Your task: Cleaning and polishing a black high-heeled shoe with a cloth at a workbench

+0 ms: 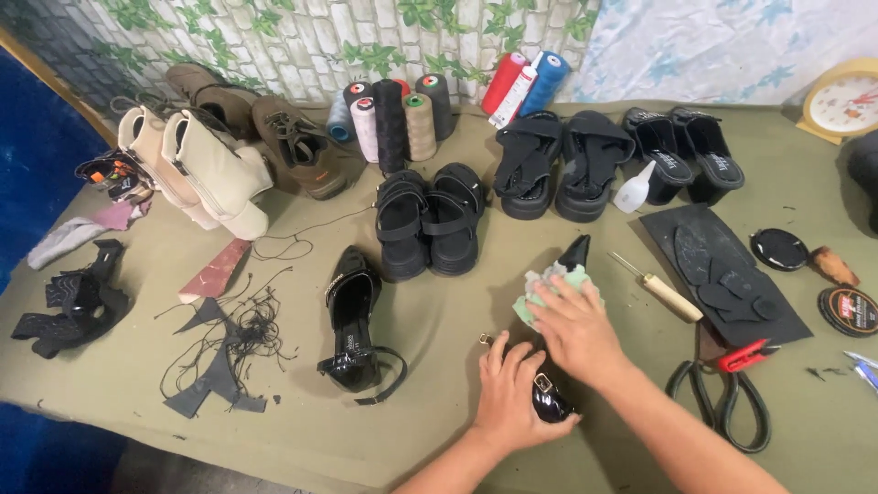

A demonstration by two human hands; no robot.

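Olive cloth-covered table point(439, 430); seemingly brick-patterned backdrop point(302, 46)

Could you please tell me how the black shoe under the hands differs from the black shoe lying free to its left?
The shoe under the hands is pinned by the left hand while the right hand presses a pale green cloth on it; the free shoe lies untouched. The free shoe shows whole, its strap trailing on the table; the held shoe is mostly covered. Both are glossy black with pointed toes, seemingly a pair.

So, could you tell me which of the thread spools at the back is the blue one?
The blue spool, farthest right, leaning against the wall beside the red spool; the others stand in a cluster farther left.
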